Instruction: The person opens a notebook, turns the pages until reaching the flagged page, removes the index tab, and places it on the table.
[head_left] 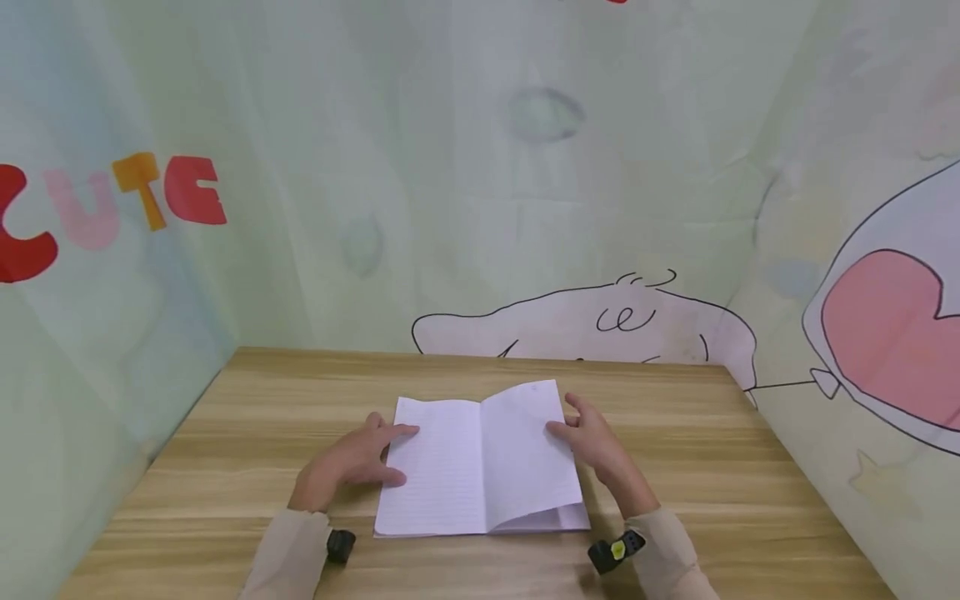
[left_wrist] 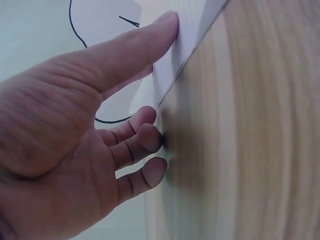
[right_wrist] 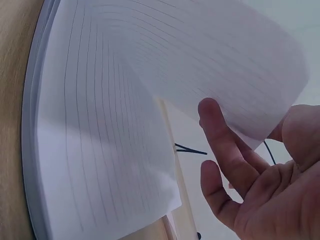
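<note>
Head view above, wrist views close, sharing notebook [head_left: 480,458]

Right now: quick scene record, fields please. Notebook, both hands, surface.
notebook: open, lined pages, flat on table
right page: top sheet lifted and curling
left hand: thumb on left page's edge, fingers curled at the table
right hand: fingers at the lifted sheet's outer edge
table: wood grain
backdrop: cartoon cloth with letters CUTE

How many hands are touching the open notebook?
2: the left hand rests on the notebook at its left edge; the right hand lifts a page at the right edge.
</note>
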